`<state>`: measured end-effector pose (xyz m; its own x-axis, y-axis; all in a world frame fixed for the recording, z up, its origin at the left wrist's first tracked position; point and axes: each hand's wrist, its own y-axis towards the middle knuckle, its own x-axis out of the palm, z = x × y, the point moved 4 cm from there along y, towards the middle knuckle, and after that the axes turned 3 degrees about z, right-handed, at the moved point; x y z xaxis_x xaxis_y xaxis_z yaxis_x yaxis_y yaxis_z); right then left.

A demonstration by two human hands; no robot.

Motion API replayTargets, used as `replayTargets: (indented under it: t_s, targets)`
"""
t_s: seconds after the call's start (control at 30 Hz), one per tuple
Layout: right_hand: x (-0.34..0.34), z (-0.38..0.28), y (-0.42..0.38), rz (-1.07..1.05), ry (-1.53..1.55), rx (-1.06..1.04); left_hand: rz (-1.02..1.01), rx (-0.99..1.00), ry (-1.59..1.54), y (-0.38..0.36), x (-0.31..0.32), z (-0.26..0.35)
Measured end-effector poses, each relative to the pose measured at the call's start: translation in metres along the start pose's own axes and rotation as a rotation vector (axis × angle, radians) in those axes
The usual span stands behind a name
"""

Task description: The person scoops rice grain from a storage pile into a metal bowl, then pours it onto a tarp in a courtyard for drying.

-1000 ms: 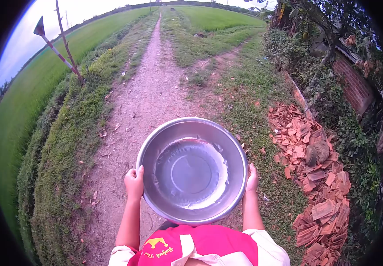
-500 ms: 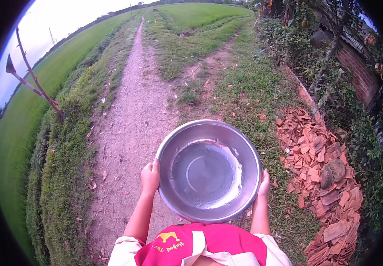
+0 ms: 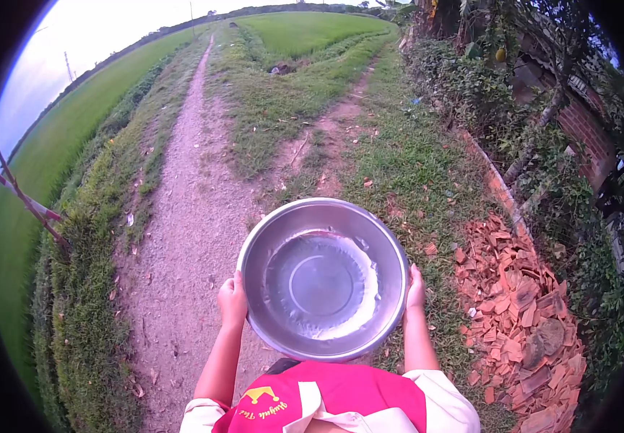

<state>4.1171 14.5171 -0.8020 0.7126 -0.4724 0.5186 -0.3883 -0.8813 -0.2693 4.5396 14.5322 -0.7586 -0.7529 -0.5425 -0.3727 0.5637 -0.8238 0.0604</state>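
A wide, round metal basin (image 3: 323,285) is held in front of my body, its open side facing up, with a shiny, dented bottom. My left hand (image 3: 232,299) grips its left rim, and my right hand (image 3: 414,290) grips the right rim. The fingers of both hands are partly hidden under and behind the basin's edge. Nothing but reflections shows inside the basin. Below it are my red apron and pale sleeves.
A gravel path (image 3: 189,187) runs ahead on the left, beside a green field (image 3: 74,123). At right lie broken red tiles (image 3: 525,317) along a low brick edging (image 3: 496,180), with bushes and a brick wall (image 3: 586,141) beyond. Leaning sticks (image 3: 30,202) stand at left.
The basin and both hands have shifted slightly left in view. The path, field and sticks have also moved left, and the tile pile sits a little lower.
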Motion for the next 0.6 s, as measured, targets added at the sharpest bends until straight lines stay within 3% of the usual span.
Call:
replayTargets:
  t_s: [0.13,0.2,0.37,0.53,0.6]
  targets:
    - [0.059,-0.016,0.113,0.059,-0.028,0.047,-0.169,-0.074,0.069,0.118,0.100,0.030]
    - [0.074,-0.014,0.186,0.091,0.024,0.035,-0.122,0.049,0.021,0.181,0.162,0.045]
    - [0.082,0.027,0.399,0.177,0.128,0.041,-0.186,0.032,0.032,0.321,0.326,0.045]
    - [0.187,-0.008,0.558,0.205,0.139,0.027,-0.137,0.085,0.049,0.472,0.453,0.088]
    - [0.210,-0.011,0.637,0.101,0.052,-0.039,-0.159,0.082,0.032,0.529,0.486,0.118]
